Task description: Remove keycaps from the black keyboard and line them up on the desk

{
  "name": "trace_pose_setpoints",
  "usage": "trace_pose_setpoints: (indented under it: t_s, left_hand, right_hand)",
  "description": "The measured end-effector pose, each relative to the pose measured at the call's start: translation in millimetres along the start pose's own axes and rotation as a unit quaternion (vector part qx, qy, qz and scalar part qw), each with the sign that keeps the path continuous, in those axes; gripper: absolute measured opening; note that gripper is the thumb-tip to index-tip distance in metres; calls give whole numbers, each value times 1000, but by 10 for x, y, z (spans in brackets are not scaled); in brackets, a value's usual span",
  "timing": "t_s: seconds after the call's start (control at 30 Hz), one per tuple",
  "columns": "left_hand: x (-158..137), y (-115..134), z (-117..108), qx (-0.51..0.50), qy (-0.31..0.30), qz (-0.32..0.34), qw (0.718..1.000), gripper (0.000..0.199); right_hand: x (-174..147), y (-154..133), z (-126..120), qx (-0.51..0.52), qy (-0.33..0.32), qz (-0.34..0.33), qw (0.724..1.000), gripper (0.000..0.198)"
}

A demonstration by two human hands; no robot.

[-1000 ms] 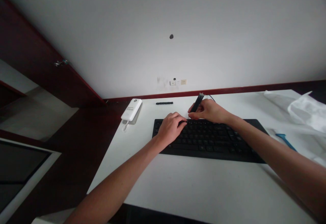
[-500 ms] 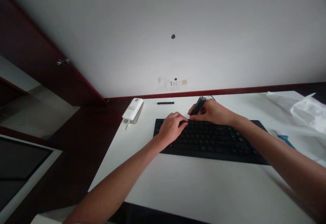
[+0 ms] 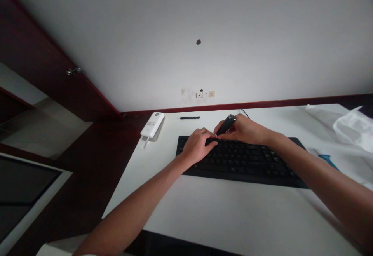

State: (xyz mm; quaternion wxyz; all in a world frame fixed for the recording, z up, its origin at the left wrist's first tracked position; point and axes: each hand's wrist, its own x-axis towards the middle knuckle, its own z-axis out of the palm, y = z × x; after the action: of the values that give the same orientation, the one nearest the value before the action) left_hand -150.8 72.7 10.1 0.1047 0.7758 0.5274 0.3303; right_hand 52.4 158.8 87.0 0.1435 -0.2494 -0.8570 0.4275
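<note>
The black keyboard (image 3: 224, 161) lies across the white table. My left hand (image 3: 199, 144) rests over the keyboard's upper left part, thumb and index finger close together at its far row; what they pinch, if anything, is hidden. Close beside those fingertips, my right hand (image 3: 240, 129) grips a dark stubby tool (image 3: 226, 124) with a shiny top end. The tool tilts, its lower end near the keyboard's far edge and partly hidden by fingers. Its exact kind cannot be made out.
A white power bank (image 3: 153, 124) with a short cable lies at the table's left edge. Behind the keyboard is a strip of small black pieces (image 3: 190, 117). On the right lie a blue-handled item (image 3: 328, 160) and a white plastic bag (image 3: 352, 128).
The tool in my right hand has tilted further over to the right and dropped slightly. My left fingertips have moved a little towards it. The keyboard has stayed in place.
</note>
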Motion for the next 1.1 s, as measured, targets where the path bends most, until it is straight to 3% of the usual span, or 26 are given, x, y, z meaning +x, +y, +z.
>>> trace_pose_setpoints:
  t_s: [0.23, 0.7, 1.0, 1.1]
  left_hand:
    - [-3, 3, -1, 28, -4, 1, 1000, 13]
    - [-10, -45, 14, 25, -11, 0, 1000, 7]
    - [-19, -63, 28, -18, 16, 6, 1000, 13]
    - [-20, -62, 23, -27, 14, 11, 999, 14]
  right_hand:
    - [-26, -89, 29, -76, 1, 0, 997, 18]
    - [-47, -140, 37, -109, -16, 5, 994, 17]
    - [-61, -185, 14, -109, 27, -4, 994, 19]
    - [-58, -175, -24, -125, 71, -19, 989, 18]
